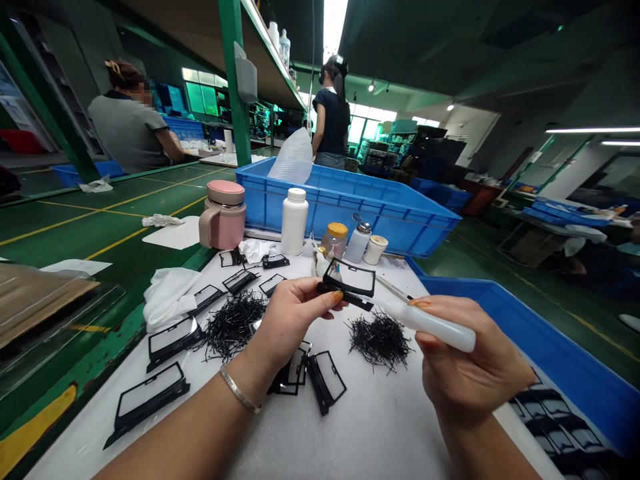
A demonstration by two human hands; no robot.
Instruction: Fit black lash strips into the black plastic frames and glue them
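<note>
My left hand pinches a small black frame with a clear window by its lower left edge, raised over the white work surface. A white squeeze bottle lies in the closed fingers of my right hand, its narrow end pointing left at the frame. Bottle tip and frame are close; whether they touch I cannot tell. Below them sits a pile of thin black pins, with a larger pin pile left of my left hand. More black frames lie in front and to the left.
Behind stand a pink mug, a white bottle, a yellow-lidded jar and a pump bottle. A blue crate borders the back; another blue bin with several frames is right. Two people work farther off.
</note>
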